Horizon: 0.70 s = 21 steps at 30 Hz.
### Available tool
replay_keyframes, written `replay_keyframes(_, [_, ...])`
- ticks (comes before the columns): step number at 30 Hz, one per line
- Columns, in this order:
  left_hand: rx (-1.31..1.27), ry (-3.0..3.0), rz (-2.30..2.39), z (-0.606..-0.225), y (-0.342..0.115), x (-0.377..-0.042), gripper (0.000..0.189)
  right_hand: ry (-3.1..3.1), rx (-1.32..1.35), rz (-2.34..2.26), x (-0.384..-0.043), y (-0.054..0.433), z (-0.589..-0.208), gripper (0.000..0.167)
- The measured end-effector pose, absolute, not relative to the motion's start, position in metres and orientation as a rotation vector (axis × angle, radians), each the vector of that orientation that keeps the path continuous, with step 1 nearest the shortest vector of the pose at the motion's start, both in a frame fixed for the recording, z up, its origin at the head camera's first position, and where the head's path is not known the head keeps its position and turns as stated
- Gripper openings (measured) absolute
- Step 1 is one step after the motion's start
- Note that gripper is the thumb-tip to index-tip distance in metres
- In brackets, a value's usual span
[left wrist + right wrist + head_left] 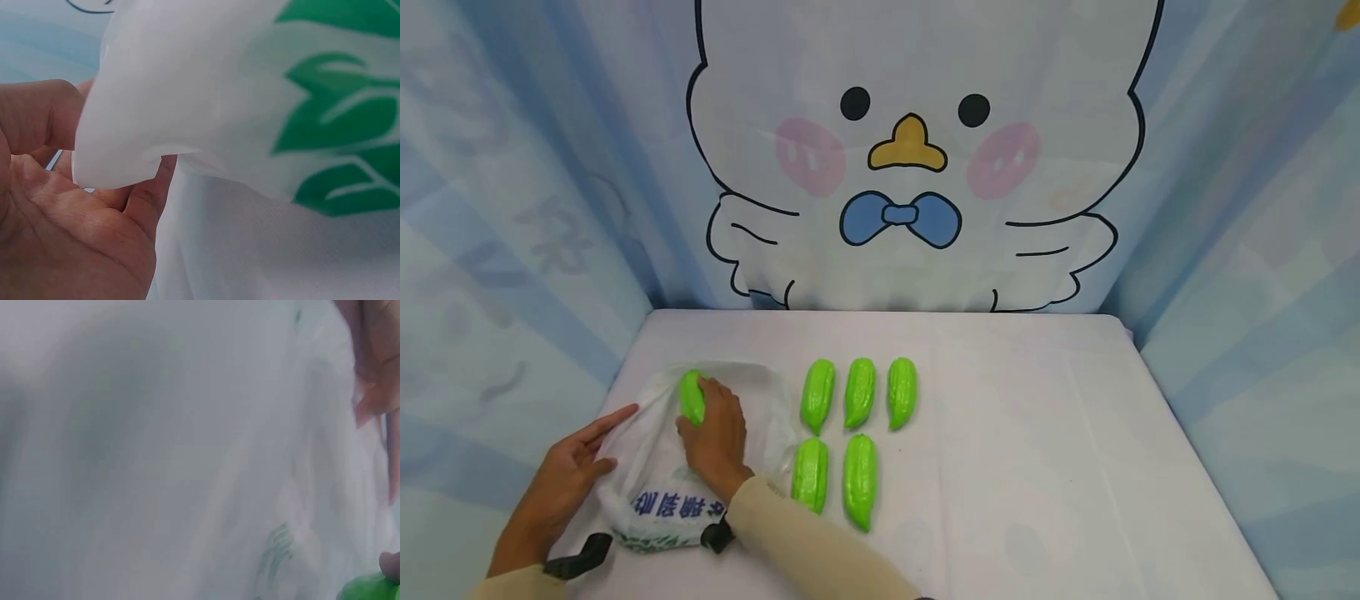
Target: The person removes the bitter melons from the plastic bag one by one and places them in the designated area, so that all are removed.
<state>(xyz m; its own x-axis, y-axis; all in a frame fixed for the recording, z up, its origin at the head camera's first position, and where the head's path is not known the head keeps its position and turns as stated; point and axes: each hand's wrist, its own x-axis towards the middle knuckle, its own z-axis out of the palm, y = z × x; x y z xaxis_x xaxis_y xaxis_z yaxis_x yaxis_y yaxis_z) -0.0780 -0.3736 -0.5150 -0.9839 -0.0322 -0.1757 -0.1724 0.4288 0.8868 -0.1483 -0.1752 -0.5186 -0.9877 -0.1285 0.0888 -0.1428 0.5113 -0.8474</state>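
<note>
A white plastic bag (655,467) with blue lettering and green leaf prints lies at the table's left side. My left hand (568,471) holds its left edge, index finger stretched along the rim. In the left wrist view, bag film (156,94) hangs over that palm, hiding parts of the fingers. My right hand (718,429), reaching over the bag's mouth, grips a bright green, ridged bitter melon (691,397). At the right wrist view's lower corner, part of this bitter melon (370,589) shows under a fingertip. Several similar bitter melons (860,479) lie right of the bag.
The bitter melons on the white table (1037,442) form two rows, the back row (860,393) farther from me. My right sleeve (820,542) partly covers a front one (810,475). Printed curtains (497,250) enclose the table's back and sides.
</note>
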Motion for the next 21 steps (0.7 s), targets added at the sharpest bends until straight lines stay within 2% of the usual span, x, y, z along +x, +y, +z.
replay_keyframes(21, [-0.125,2.535,1.655,-0.516,-0.372,-0.076,0.074,-2.461,0.273,1.851,-0.098,-0.113,-0.482,0.064])
